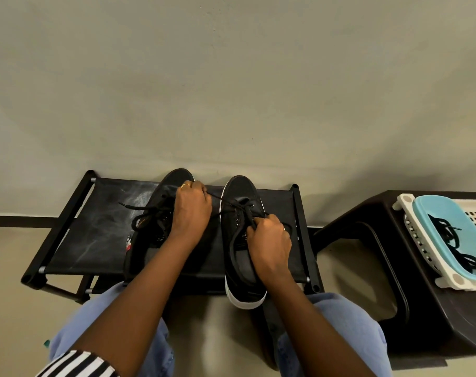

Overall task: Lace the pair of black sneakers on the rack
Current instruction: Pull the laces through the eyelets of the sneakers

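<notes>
While we sit close to the rack, the lines below run from near to far.
Knees: our legs in light blue jeans (348, 325) fill the bottom of the view, a striped sleeve (76, 363) at the lower left.
Rack: a black rack (95, 235) with a fabric top stands on the floor just beyond our knees, against the wall (231, 77).
Right sneaker: the right sneaker (241, 246), black with a white sole, lies on the rack, its heel hanging over the near edge.
Right hand: our right hand (269, 240) is curled over the right sneaker's opening and pinches its black lace (231, 204).
Left hand: our left hand (192, 210) is closed on the other end of that lace, drawn taut between both hands.
Left sneaker: the left sneaker (155, 224) lies just beside the right one, partly under our left hand, loose laces on top.
Stool: a dark stool (381, 240) to the right carries a white basket (449, 278).
Lid: a light blue lid (435, 221) on the basket holds spare black laces (460, 246).
</notes>
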